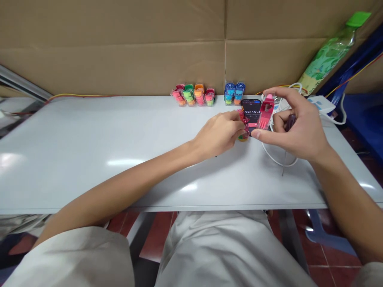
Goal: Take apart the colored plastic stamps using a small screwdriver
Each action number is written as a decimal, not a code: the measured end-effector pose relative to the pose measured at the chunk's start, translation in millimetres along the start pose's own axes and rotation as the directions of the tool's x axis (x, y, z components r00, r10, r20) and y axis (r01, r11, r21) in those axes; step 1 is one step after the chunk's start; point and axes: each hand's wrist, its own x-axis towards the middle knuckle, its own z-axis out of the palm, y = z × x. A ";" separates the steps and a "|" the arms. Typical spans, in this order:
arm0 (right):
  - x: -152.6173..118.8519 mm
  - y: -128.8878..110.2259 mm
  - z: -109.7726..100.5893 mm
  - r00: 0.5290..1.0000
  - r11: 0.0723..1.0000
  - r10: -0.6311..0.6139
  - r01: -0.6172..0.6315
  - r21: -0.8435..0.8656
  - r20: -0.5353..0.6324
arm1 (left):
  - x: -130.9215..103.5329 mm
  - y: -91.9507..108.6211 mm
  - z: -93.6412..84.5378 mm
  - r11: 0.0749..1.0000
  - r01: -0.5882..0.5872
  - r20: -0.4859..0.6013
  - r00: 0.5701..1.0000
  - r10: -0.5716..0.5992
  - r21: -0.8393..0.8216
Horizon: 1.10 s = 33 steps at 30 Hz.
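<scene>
My right hand (pixel 305 127) pinches a pink-red plastic piece (pixel 265 113) with a clear edge between thumb and forefinger. Its other fingers curl around a dark-handled screwdriver (pixel 290 122), whose thin shaft points down toward the table. To the left, my left hand (pixel 223 131) has its fingers closed on a small red plastic piece (pixel 245 121) with some yellow-green at the bottom; the fingers hide part of it. Between the hands lies a phone (pixel 251 107) with a running-timer display on its screen.
Along the back of the white table (pixel 89 135) stand several colourful plastic stacks (pixel 194 95) and two blue ones (pixel 235 93). A white cable (pixel 277 162) loops under my right hand. A green-capped bottle (pixel 329 56) leans at the back right, near a white power strip (pixel 323 104).
</scene>
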 end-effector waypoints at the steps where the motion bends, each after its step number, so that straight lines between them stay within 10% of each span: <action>1: -0.1 0.2 0.1 1.000 1.000 -0.005 0.005 -0.009 -0.001 | 0.8 0.4 1.7 1.000 -0.004 -0.005 1.000 0.004 0.021; 11: 0.1 0.5 -0.3 1.000 1.000 -0.017 0.017 -0.026 0.007 | 7.3 4.4 17.2 0.996 0.030 0.005 1.000 -0.030 0.080; 21: 0.4 1.9 0.2 0.999 1.000 -0.030 0.030 -0.007 0.027 | -0.1 -0.4 -5.6 0.968 0.059 -0.071 0.994 -0.079 -0.245; 23: -0.3 2.9 1.5 0.997 0.999 -0.040 0.040 0.009 0.063 | -4.6 1.1 -13.5 0.861 0.155 -0.009 0.983 -0.182 -0.485; 28: -8.1 4.2 15.4 0.955 0.997 -0.047 0.027 0.070 0.294 | -29.6 7.4 -27.0 0.238 0.396 0.336 0.906 -0.256 -0.887; 33: -17.0 7.7 32.5 0.896 0.998 -0.035 0.011 0.057 0.443 | -58.2 8.2 -26.5 0.098 0.448 0.412 0.873 -0.261 -0.888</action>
